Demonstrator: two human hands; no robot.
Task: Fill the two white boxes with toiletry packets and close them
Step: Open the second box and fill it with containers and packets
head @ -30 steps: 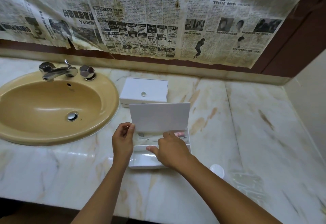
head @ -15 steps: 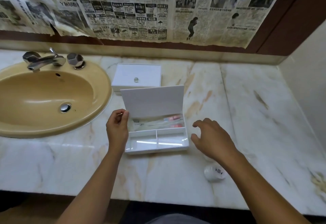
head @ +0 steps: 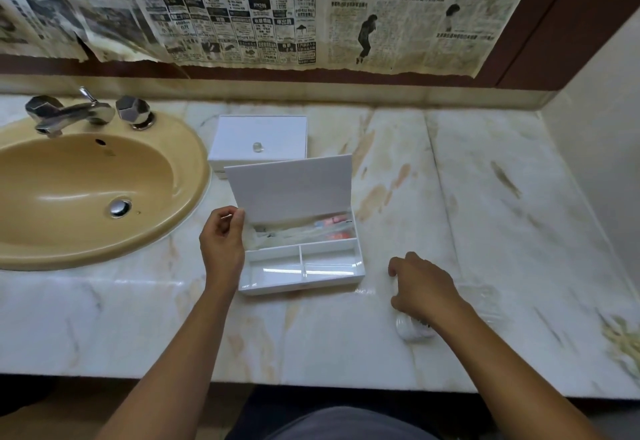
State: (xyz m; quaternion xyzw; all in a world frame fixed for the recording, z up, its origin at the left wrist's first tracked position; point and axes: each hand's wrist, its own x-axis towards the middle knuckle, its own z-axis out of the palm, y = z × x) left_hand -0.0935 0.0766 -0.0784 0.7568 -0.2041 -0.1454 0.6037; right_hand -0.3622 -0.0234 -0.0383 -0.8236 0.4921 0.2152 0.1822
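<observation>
An open white box point(head: 360, 268) lies on the marble counter with its lid point(head: 291, 186) tilted up. Its rear compartment holds clear toiletry packets point(head: 311, 228) with pink items inside. The two front compartments hold nothing. My left hand point(head: 221, 242) pinches the lid's lower left edge. A second white box point(head: 258, 138), closed and with a clear knob, stands just behind. My right hand point(head: 422, 287) hovers to the right of the open box, fingers loosely curled, holding nothing. A small round white packet point(head: 412, 330) lies partly under its wrist. A clear packet point(head: 481, 301) lies further right.
A tan sink point(head: 86, 190) with a chrome tap point(head: 69, 113) takes up the counter's left side. Newspaper point(head: 277, 13) covers the wall behind. A side wall point(head: 595, 148) bounds the counter at the right. The counter's front edge point(head: 311, 382) runs close to my body.
My right hand left the box's rear compartment and moved right and down over the round white packet. My left hand kept hold of the lid. The camera tilted down.
</observation>
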